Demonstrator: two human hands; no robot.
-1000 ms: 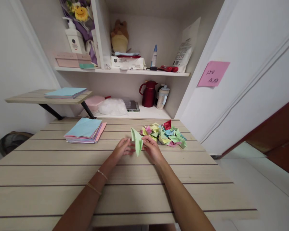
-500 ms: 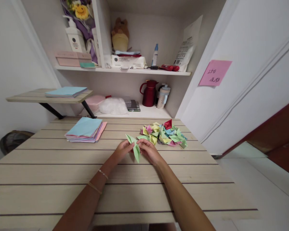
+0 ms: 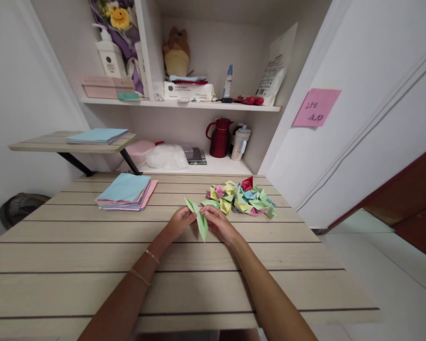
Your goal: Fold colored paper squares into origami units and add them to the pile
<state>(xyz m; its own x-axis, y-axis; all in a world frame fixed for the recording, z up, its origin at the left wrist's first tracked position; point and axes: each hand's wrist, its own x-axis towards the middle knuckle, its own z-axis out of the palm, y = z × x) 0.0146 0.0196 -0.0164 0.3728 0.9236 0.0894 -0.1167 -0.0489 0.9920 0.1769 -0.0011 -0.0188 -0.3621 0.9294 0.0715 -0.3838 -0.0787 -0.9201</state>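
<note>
Between my two hands, just above the slatted table, is a light green folded paper boat point(image 3: 201, 224) with pointed ends, one towards the far left and one towards me. My left hand point(image 3: 181, 222) pinches its left side. On its right side, the fingers of my right hand point(image 3: 220, 221) are closed on the paper. Parts of the fingertips are hidden behind the folds. Just beyond my right hand lies a heap of folded paper boats point(image 3: 242, 198) in green, yellow, pink and blue, with a red one point(image 3: 247, 183) on top at the back.
A stack of coloured paper squares point(image 3: 124, 189) lies at the left on the table point(image 3: 199, 289). More paper point(image 3: 97, 135) rests on a small raised shelf point(image 3: 39, 142). Behind stand a dark red jug point(image 3: 220, 138) and a pale bottle point(image 3: 239, 144). A pink note point(image 3: 316, 107) is stuck at right.
The green paper has turned slightly, its near tip shifting a little to the right and towards me. Both hands keep their hold, almost in place.
</note>
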